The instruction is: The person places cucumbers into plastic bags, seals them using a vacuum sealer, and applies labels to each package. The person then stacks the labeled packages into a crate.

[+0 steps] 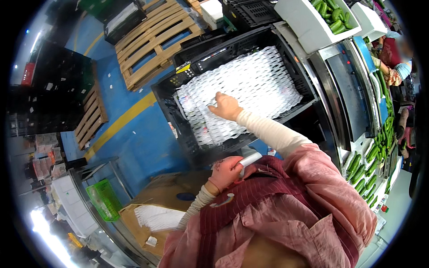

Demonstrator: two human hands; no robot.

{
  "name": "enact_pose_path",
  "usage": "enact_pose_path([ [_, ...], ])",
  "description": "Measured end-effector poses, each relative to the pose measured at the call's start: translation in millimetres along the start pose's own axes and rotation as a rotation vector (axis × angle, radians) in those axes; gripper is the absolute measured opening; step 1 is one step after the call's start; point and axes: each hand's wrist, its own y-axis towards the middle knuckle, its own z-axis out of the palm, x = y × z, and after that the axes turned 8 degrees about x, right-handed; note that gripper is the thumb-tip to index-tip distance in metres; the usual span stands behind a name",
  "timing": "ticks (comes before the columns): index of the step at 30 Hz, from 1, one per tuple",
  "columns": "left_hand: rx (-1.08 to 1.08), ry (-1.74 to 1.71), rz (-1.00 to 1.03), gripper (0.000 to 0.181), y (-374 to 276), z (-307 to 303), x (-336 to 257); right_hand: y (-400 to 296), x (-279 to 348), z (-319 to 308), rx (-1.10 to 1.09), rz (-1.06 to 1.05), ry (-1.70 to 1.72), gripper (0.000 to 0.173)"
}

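My right hand (pixel 226 106) is over a white expanded-foam net sheet (pixel 248 90), its thumb and a finger apart and its palm turned down. It seems to touch the sheet. The sheet spreads across a black plastic crate (pixel 191 68), and wrapped contents show faintly through its slits. Close to my waist, my left hand (pixel 225 172) grips a white cylindrical object (pixel 250 160); its lower part is hidden by my fingers.
Right of the crate stands a metal-edged machine (pixel 348 90), with cucumbers (pixel 375 150) beyond it. A white foam box (pixel 321 23) holds more cucumbers. A wooden pallet (pixel 157 37) lies ahead. An open cardboard box (pixel 157 197) stands lower left. Another person (pixel 392 57) is at right.
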Motion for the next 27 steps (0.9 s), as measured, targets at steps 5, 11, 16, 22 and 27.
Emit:
enact_pose_path([
  [5, -0.063, 0.045, -0.004, 0.021, -16.3, -0.4, 12.3, 30.3, 47.6, 36.6, 0.173, 0.013, -0.163, 0.054],
  [11, -0.161, -0.091, -0.139, 0.021, -41.4, 2.6, 29.7, 63.0, 32.8, 66.6, 0.264, 0.053, -0.342, 0.034],
  [16, -0.205, -0.03, -0.049, 0.022, -41.1, 1.0, 36.6, 56.2, 37.3, 54.1, 0.167, -0.1, -0.307, 0.023],
  [22, -0.181, -0.089, -0.106, 0.023, -41.6, 1.9, 45.2, 58.8, 88.9, 76.1, 0.201, -0.049, -0.139, 0.039],
  [27, -0.213, -0.127, -0.172, 0.022, -52.6, 2.0, 44.5, 72.3, 94.7, 103.7, 0.308, -0.011, -0.307, 0.043],
])
